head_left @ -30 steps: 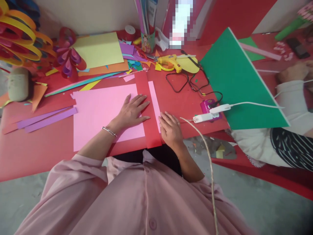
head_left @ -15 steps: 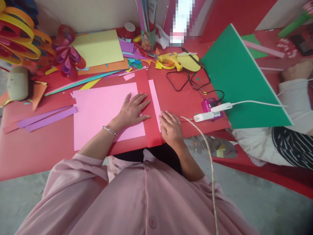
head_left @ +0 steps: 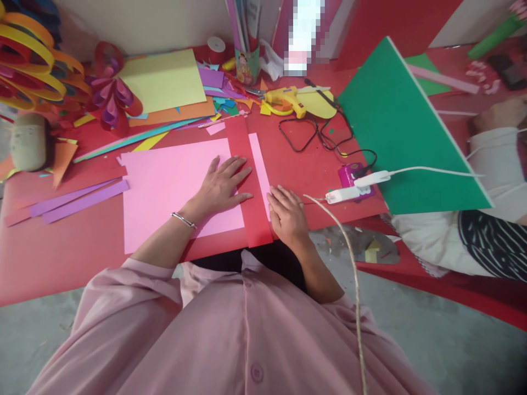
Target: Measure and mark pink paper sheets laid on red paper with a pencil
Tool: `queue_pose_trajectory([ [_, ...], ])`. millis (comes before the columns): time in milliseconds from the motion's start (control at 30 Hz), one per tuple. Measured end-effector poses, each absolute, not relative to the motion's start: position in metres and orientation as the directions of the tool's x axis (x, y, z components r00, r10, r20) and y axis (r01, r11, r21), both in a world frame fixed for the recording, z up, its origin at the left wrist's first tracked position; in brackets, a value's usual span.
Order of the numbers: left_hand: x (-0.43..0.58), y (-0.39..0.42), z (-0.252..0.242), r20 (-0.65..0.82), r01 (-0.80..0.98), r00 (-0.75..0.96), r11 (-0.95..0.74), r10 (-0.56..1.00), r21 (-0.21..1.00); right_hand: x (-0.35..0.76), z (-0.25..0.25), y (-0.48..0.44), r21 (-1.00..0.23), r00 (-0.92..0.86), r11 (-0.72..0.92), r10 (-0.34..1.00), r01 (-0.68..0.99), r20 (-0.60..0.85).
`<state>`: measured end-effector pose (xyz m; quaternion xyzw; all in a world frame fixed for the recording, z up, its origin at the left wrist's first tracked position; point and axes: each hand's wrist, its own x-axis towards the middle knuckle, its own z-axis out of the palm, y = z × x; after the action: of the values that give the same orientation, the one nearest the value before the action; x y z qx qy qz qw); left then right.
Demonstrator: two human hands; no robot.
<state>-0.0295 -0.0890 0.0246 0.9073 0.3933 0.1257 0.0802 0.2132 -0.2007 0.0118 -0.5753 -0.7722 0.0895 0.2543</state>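
Observation:
My left hand [head_left: 224,184] lies flat with fingers spread, across a large pink paper sheet [head_left: 164,192] and a long red strip [head_left: 256,216] laid over it. It presses both down and grips neither. A narrow band of the pink paper [head_left: 260,159] shows past the strip's right side. At the lower end of that band rests my right hand [head_left: 288,214], its fingers lightly bent and close together, their tips touching the paper's edge. Nothing shows in it, though the space under its palm is hidden.
Behind the sheet lie paper scraps, a yellow sheet [head_left: 164,77] and a yellow glue gun [head_left: 286,100]. White plugs sit on a purple power block [head_left: 349,174]. A green board [head_left: 407,142] leans at right, beside another person's arm [head_left: 500,159]. Purple strips [head_left: 86,202] lie left.
Both hands and the paper hold the same position. Only the camera view has shifted very slightly.

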Motion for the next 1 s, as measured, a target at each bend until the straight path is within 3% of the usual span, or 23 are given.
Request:
queue_pose_trajectory([
  [1000,-0.0286,-0.0911,0.0244,0.186,0.698,0.651,-0.677,0.736,0.235,0.2136,0.0087,-0.2004,-0.412,-0.218,0.356,0.913,0.838,0.346],
])
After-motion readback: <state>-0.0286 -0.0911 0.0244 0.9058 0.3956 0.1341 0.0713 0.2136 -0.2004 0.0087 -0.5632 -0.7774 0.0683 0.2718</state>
